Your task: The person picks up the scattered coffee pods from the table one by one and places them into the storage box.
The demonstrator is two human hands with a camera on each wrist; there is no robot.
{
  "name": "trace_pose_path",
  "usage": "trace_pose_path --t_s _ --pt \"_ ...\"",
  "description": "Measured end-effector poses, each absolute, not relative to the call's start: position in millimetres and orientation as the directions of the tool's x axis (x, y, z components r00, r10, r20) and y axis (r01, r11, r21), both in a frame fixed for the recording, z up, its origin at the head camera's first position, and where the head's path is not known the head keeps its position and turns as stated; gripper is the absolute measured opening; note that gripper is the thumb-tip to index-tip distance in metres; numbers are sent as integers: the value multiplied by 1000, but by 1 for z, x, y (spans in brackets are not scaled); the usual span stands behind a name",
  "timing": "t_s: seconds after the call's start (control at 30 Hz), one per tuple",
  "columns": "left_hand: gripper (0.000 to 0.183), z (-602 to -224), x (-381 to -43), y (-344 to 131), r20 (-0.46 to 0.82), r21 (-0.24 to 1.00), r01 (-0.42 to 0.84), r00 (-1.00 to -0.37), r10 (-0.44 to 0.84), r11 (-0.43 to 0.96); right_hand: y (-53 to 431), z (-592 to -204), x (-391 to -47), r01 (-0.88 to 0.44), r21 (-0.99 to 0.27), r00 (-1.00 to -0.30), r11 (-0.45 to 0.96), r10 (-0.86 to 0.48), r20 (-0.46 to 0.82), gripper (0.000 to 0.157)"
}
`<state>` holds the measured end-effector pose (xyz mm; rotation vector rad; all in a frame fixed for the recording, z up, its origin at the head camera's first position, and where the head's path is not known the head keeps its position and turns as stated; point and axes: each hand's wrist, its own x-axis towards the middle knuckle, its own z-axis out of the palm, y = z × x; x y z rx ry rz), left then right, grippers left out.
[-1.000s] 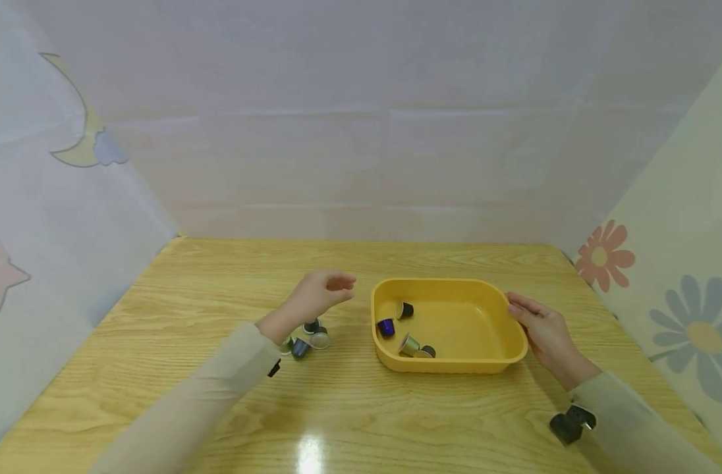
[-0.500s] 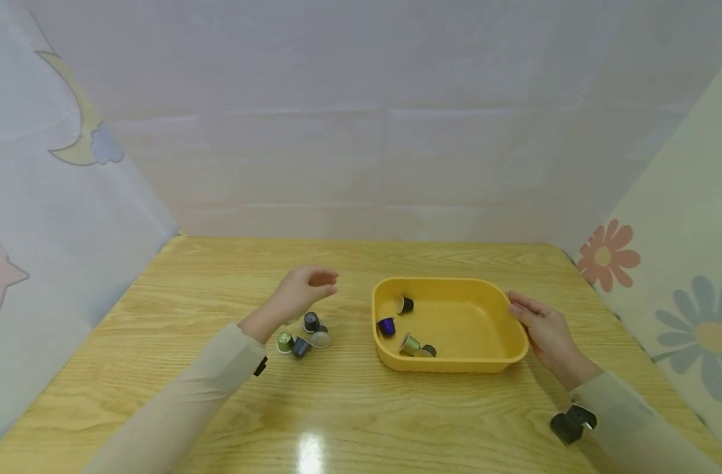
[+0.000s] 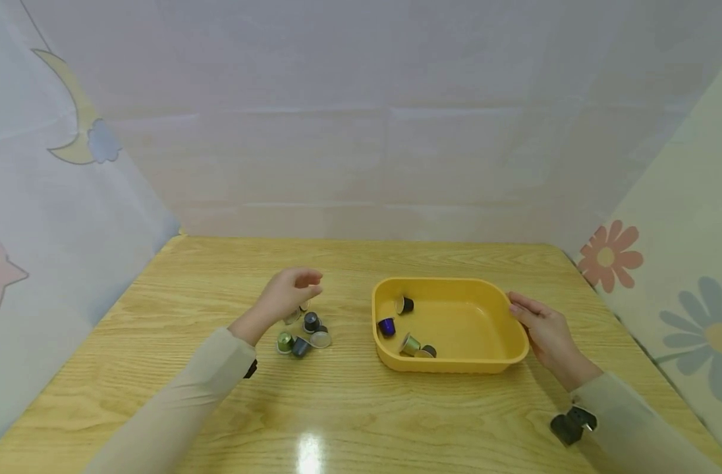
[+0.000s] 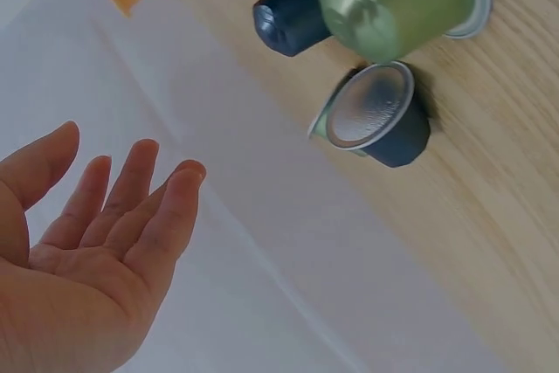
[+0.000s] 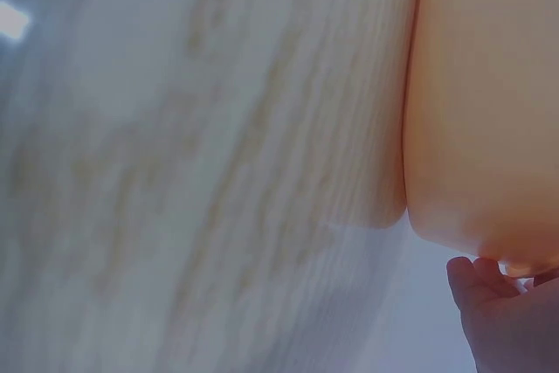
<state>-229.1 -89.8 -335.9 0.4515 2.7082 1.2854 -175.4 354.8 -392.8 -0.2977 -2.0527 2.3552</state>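
My left hand [image 3: 280,293] hovers over the table just behind a loose cluster of coffee capsules, thumb and fingers apart with nothing between them; the left wrist view shows the same bare palm. In the cluster are a green capsule [image 3: 285,341], a dark grey capsule [image 3: 300,347] on its side, a black capsule [image 3: 311,321] and one with its silver lid [image 3: 320,339] showing; others are partly hidden behind the hand. On the right, my right hand [image 3: 545,332] holds the end of a yellow plastic tub [image 3: 450,366], thumb at the rim and fingers against the outer wall.
Inside the tub's left side lie a blue capsule [image 3: 387,327], a black capsule [image 3: 405,305], a light green capsule [image 3: 410,344] and a dark capsule [image 3: 429,351]. The wooden table [image 3: 349,421] meets pale sheets [image 3: 361,171] at its back and sides.
My left hand has moved left, away from the tub and back over the loose capsules, uncovering the green one. My right hand and the tub have stayed put.
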Motion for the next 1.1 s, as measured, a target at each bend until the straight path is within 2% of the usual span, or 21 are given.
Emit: trace_pose_path --t_s 0.6,0.73,1.1 --pt "40 -357 -238 -101 41 693 225 -961 274 685 355 -394 -172 120 -984 -982 -131 127 -137 22" --pt "42 -364 -240 -104 33 687 212 -965 261 695 354 -394 -172 114 -985 -984 -126 124 -130 26" --pt "55 -378 -248 -111 -57 674 165 -960 274 720 355 -392 -172 129 -983 -981 -127 126 -145 53"
